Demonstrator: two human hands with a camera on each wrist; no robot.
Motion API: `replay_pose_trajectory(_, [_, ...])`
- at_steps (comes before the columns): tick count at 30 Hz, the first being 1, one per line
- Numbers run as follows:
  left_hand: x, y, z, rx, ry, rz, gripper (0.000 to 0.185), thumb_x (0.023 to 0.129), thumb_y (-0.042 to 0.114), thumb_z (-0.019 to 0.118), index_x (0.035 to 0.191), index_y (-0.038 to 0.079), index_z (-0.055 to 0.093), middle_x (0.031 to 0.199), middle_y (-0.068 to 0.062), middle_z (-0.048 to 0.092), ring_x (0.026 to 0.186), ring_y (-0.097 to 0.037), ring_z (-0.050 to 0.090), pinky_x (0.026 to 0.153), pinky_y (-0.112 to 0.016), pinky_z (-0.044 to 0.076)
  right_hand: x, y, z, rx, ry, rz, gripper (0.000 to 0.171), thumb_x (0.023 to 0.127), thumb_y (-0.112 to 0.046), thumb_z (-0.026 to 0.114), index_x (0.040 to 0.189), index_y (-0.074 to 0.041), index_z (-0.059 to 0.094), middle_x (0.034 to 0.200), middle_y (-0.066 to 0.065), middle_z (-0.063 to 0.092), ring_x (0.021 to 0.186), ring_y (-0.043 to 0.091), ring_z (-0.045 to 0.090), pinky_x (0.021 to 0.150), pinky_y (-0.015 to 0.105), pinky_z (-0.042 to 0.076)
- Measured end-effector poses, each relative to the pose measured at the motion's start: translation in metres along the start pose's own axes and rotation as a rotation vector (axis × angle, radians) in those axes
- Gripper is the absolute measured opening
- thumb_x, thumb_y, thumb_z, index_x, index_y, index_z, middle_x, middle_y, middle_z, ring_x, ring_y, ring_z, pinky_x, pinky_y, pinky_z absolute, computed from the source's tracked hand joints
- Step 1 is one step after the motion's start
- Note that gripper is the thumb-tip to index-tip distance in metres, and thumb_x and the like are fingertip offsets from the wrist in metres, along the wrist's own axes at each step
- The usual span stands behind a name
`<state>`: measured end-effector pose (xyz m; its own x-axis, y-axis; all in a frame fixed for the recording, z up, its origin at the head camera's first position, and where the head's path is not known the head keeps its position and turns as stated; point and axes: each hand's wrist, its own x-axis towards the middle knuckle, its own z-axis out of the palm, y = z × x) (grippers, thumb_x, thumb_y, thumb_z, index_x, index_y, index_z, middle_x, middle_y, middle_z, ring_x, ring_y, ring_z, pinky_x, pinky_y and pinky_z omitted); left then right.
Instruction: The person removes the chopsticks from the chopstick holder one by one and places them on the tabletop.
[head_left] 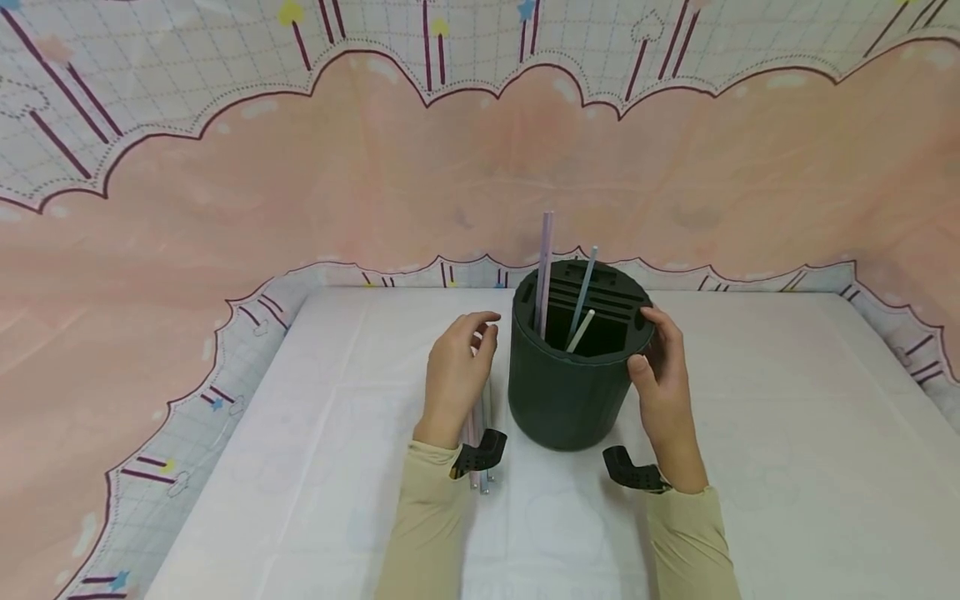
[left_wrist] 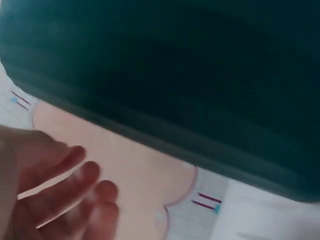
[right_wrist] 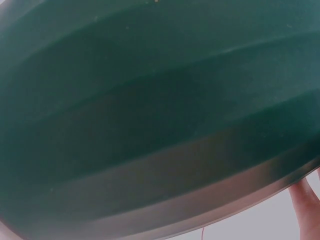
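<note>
— So, where is the dark green holder (head_left: 567,392) sitting?

— Upright on the white bench (head_left: 750,467), about the middle of it, between the two hands. Its top is divided by dark slats into narrow slots.

— What is the right hand (head_left: 663,392) doing?

— It grips the holder at the rim on the right side: thumb curled against the near outer wall, fingers wrapped round the far side of the rim. In the right wrist view the green wall (right_wrist: 150,115) fills nearly the whole picture, with only a fingertip showing at the lower right corner.

— And the left hand (head_left: 457,375)?

— It hovers just beside the holder's left wall, fingers loosely bent and slightly spread, gripping nothing that I can see. The left wrist view shows those fingers (left_wrist: 75,185) apart, blurred, with the holder's wall (left_wrist: 190,75) above them.

— Anything inside the holder?

— Three straws stand in it. A pale purple straw (head_left: 543,267) stands nearly upright at the left, tallest of the three. A blue-grey straw (head_left: 585,287) leans to the right in the middle, and a white straw (head_left: 580,331) leans lower, its tip below the rim.

— Anything on the bench by the left hand?

— A few more straws (head_left: 480,450) lie flat under the left hand and wrist, their ends poking out near the sleeve. I cannot tell whether the hand touches them.
</note>
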<state>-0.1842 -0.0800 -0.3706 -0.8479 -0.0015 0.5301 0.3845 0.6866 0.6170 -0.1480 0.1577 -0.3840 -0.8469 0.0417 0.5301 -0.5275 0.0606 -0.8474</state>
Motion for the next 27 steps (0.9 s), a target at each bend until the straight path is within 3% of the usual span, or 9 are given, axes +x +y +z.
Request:
replay_pose_trajectory(5, [0.001,0.015,-0.011,-0.127,0.161,0.057,0.018,0.091,0.019,0.051,0.1,0.013,0.065,0.086,0.003,0.058,0.077,-0.008,0.053,0.059,-0.023,0.046,0.0,0.0,0.0,0.006,0.006,0.005,0.053,0.09,-0.028,0.052,0.137,-0.016,0.029,0.139,0.007,0.028,0.129,0.022,0.026,0.097,0.024,0.029])
replay_pose_trajectory(9, [0.0,0.024,-0.019,-0.206,0.209,0.086,0.02,0.09,0.023,0.052,0.101,0.012,0.064,0.095,0.003,0.059,0.089,-0.01,0.053,0.066,-0.023,0.048,-0.001,0.0,0.001,0.009,0.003,0.014,0.053,0.09,-0.027,0.052,0.137,-0.016,0.028,0.139,0.007,0.028,0.127,0.022,0.028,0.096,0.023,0.03])
replay_pose_trajectory(13, [0.0,0.031,-0.021,-0.266,0.177,0.121,0.025,0.089,0.026,0.054,0.107,0.012,0.063,0.104,0.003,0.059,0.099,-0.012,0.051,0.075,-0.026,0.047,-0.001,-0.001,0.001,0.006,-0.002,0.014,0.053,0.091,-0.028,0.051,0.137,-0.016,0.028,0.14,0.007,0.028,0.128,0.021,0.026,0.098,0.024,0.029])
replay_pose_trajectory(17, [-0.001,0.045,-0.017,-0.294,0.1,0.128,0.035,0.09,0.033,0.052,0.118,0.013,0.057,0.116,0.005,0.054,0.108,-0.009,0.045,0.086,-0.028,0.041,0.001,0.0,0.001,0.005,0.002,-0.013,0.055,0.089,-0.033,0.052,0.136,-0.016,0.029,0.14,0.007,0.029,0.13,0.021,0.025,0.1,0.028,0.027])
replay_pose_trajectory(22, [-0.007,0.064,-0.007,-0.276,-0.01,0.119,0.049,0.088,0.043,0.05,0.13,0.018,0.046,0.13,0.007,0.044,0.124,-0.01,0.031,0.099,-0.037,0.029,0.003,0.001,0.0,0.058,0.006,-0.041,0.06,0.086,-0.037,0.056,0.136,-0.015,0.031,0.139,0.008,0.03,0.129,0.023,0.026,0.1,0.027,0.028])
replay_pose_trajectory(27, [-0.011,0.07,-0.003,-0.244,-0.038,0.118,0.052,0.087,0.046,0.05,0.132,0.019,0.043,0.132,0.008,0.042,0.129,-0.013,0.022,0.099,-0.044,0.027,0.002,0.003,0.001,0.077,0.005,-0.033,0.061,0.085,-0.037,0.056,0.136,-0.015,0.031,0.139,0.007,0.03,0.128,0.023,0.027,0.1,0.026,0.029])
